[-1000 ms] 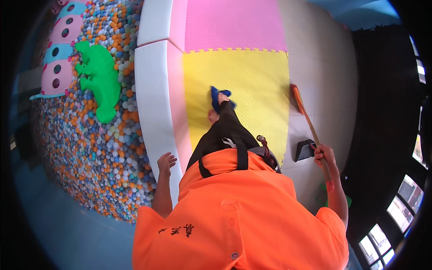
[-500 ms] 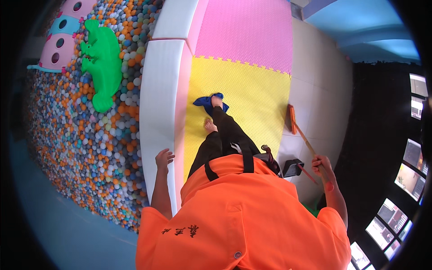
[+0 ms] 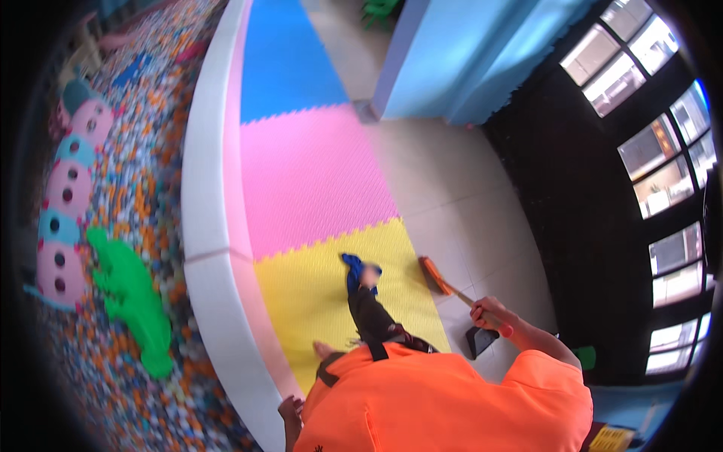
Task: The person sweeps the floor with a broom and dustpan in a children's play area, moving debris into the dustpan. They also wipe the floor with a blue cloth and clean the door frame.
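Note:
My right hand (image 3: 488, 310) is closed around the wooden handle of a broom (image 3: 461, 294). The orange broom head (image 3: 434, 276) rests where the yellow mat meets the pale tiled floor. A black dustpan (image 3: 480, 340) sits on the tiles just below my right hand. My left hand (image 3: 291, 409) hangs empty beside the padded wall, fingers partly hidden by my orange shirt and looking loosely apart. Under my forward bare foot (image 3: 368, 276) lies a crumpled blue cloth (image 3: 352, 271) on the yellow mat (image 3: 301, 301).
A white-topped padded wall (image 3: 205, 188) separates the mats from a ball pit (image 3: 151, 203) at left, which holds a green plastic animal (image 3: 135, 301) and a pink and blue play panel (image 3: 64, 226). Pink mat (image 3: 316, 177) and blue mat (image 3: 290, 60) continue ahead. A light-blue column (image 3: 422, 68) and black wall stand right.
My view has tilted forward and turned, showing more floor ahead. The cloth foot has stepped forward on the mat. The broom stays in my right hand; my left hand hangs lower in view.

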Motion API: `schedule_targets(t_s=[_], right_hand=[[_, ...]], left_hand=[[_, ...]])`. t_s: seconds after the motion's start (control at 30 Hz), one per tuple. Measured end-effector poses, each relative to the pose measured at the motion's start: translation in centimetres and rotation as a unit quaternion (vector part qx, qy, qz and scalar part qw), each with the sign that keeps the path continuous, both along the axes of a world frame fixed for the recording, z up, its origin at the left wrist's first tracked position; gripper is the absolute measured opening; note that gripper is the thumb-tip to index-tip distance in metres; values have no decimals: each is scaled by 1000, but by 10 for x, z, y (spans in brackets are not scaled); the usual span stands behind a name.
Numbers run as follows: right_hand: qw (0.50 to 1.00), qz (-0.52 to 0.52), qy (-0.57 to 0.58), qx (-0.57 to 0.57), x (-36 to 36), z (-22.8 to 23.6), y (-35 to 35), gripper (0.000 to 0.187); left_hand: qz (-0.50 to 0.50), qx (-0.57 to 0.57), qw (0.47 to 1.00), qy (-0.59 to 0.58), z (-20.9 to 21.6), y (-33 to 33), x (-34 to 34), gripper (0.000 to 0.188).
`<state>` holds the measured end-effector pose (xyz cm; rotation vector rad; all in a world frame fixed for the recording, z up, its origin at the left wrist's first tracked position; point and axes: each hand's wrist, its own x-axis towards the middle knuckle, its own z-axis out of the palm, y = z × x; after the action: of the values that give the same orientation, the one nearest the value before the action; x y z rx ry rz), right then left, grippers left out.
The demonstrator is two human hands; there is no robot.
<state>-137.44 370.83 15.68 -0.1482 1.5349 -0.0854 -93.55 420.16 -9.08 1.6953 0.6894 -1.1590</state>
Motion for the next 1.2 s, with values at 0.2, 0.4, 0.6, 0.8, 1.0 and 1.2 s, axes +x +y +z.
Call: schedule_targets(t_s=[0.2,0.4,0.6,0.8,1.0,1.2], right_hand=[[994,-103,-35,-31,-5,6,-23,13],[986,-152,-68,-20,-1,59,-63,20],[940,-306,-150,-29,-20,38,-66,21],[871,-467,-150,-37,19,34,-73,14],[840,-524,-133,-46,77,25,-116,10],[847,-503,-164,-59,99,-10,-149,11]], left_hand=[[-168,22,985,-15,-28,-158,66,12],[-278,-59,958,-36,-23,-367,121,18],[-402,-90,907,-90,73,-574,108,27],[-494,-66,866,-30,57,-675,125,20],[-550,-60,833,-23,56,-775,175,23],[-535,-69,834,-117,70,-868,247,22]])
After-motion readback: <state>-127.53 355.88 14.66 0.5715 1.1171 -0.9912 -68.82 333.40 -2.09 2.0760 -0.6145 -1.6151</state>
